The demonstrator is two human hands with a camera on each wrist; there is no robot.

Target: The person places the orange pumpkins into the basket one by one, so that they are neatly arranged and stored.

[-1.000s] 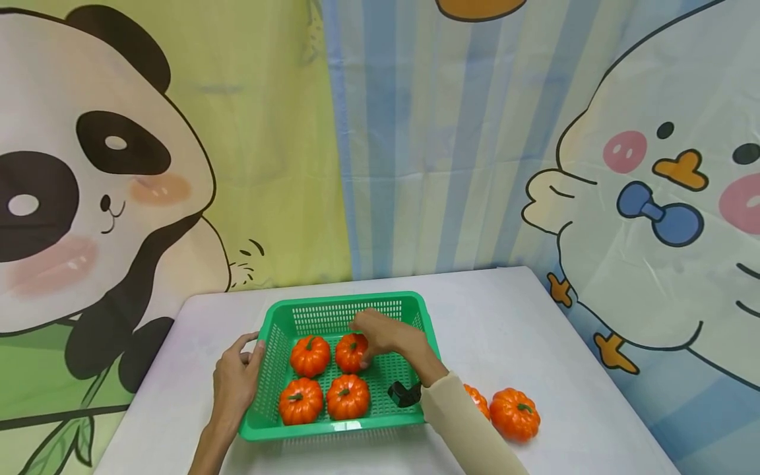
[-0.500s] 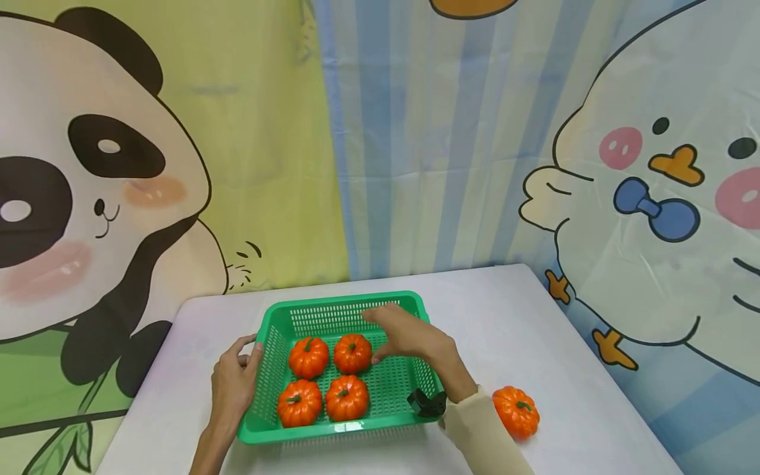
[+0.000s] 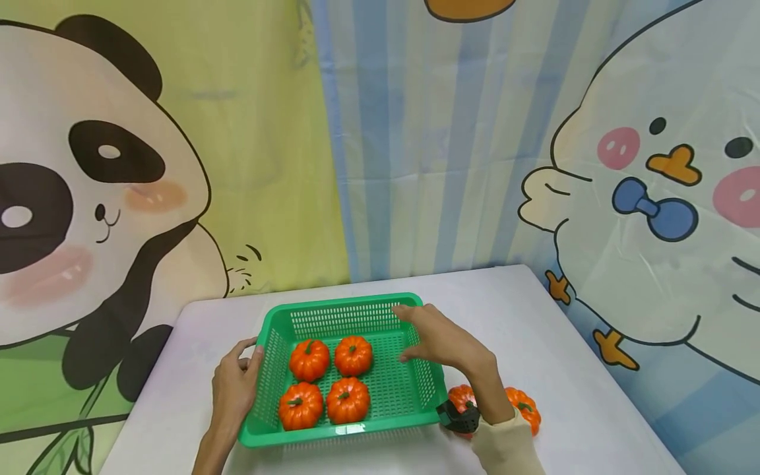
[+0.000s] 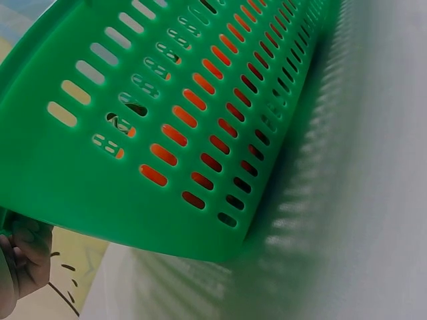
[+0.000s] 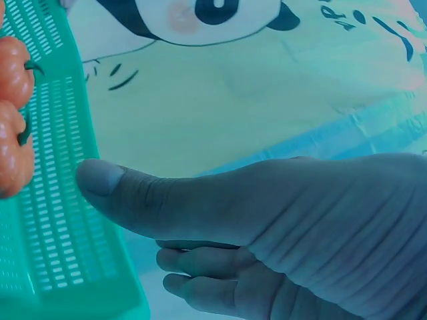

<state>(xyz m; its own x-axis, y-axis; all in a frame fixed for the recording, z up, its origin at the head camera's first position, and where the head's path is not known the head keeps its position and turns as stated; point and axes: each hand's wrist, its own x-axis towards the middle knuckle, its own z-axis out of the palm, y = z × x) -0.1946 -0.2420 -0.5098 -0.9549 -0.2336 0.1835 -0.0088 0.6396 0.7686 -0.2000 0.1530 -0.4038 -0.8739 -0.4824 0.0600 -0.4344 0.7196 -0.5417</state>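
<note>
A green plastic basket (image 3: 341,429) stands on the table with several small orange pumpkins (image 3: 353,356) inside, grouped toward its left half. My left hand (image 3: 235,388) grips the basket's left rim; in the left wrist view its fingers (image 4: 30,257) show at the rim's corner. Over the basket's right side is my right hand (image 3: 445,338), thumb and fingers spread apart with nothing held. The right wrist view shows that thumb (image 5: 100,177) close to the basket's rim. To the right of the basket, another pumpkin (image 3: 524,408) and a partly hidden pumpkin (image 3: 460,397) lie beside my right forearm.
The white table (image 3: 570,369) extends right of the basket. Behind it hangs a cartoon curtain (image 3: 392,165) with a panda and a white bird. A black wrist camera (image 3: 458,418) sits on my right wrist.
My right hand has let go of the back right pumpkin in the basket and moved right, toward the basket's right rim. The left hand stays on the left rim.
</note>
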